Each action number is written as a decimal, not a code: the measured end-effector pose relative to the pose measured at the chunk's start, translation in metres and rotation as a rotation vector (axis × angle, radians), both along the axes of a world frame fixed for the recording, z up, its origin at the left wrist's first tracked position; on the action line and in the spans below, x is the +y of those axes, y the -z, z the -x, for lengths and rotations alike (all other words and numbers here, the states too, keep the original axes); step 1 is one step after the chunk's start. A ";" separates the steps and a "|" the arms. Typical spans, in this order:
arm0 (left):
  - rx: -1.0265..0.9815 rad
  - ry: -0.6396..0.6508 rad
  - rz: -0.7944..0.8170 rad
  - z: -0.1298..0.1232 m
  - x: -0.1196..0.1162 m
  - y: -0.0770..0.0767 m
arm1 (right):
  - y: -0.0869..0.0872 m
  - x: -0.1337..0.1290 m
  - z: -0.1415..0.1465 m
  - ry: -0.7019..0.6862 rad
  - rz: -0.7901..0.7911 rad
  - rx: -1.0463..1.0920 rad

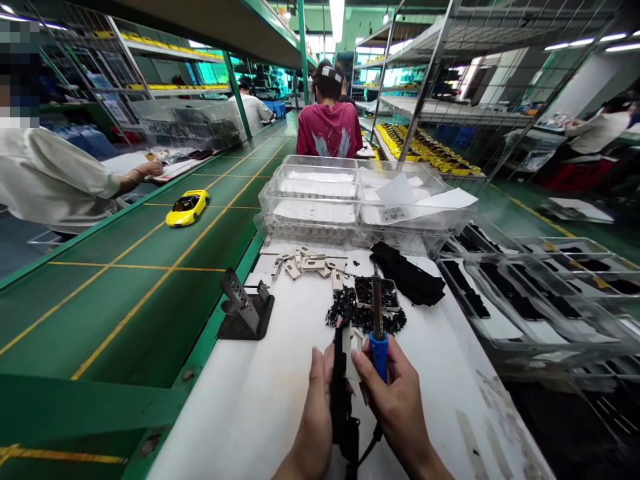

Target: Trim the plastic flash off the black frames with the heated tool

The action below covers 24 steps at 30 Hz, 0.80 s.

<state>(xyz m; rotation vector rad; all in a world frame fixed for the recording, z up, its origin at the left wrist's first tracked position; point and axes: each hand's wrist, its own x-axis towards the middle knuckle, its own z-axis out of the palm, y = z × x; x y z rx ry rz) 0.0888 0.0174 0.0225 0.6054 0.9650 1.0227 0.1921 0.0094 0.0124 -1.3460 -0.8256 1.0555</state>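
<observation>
My left hand (pixel 316 407) is closed around a long black part (pixel 339 400), held upright over the white tabletop (pixel 270 400). In my right hand (pixel 400 400) is a soldering iron (pixel 379 353) with a blue handle, its metal shaft pointing up and away from me. The thumb and fingers of that hand also touch a small off-white piece (pixel 353 353) lying against the black part. Just beyond my hands, small black bits fill and surround a little tray (pixel 399 305). Behind it lie several off-white pieces (pixel 313 264).
A metal iron stand (pixel 246 310) is at the left. Black parts (pixel 407 273) lie at the back right, before clear bins (pixel 310 193). Black strips fill trays (pixel 505 333) on the right. A yellow toy car (pixel 187 208) sits on the green conveyor (pixel 125 293). Other people sit nearby.
</observation>
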 end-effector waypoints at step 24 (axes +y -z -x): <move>0.037 0.127 0.004 0.010 0.017 -0.006 | 0.011 -0.017 -0.004 0.086 0.062 -0.065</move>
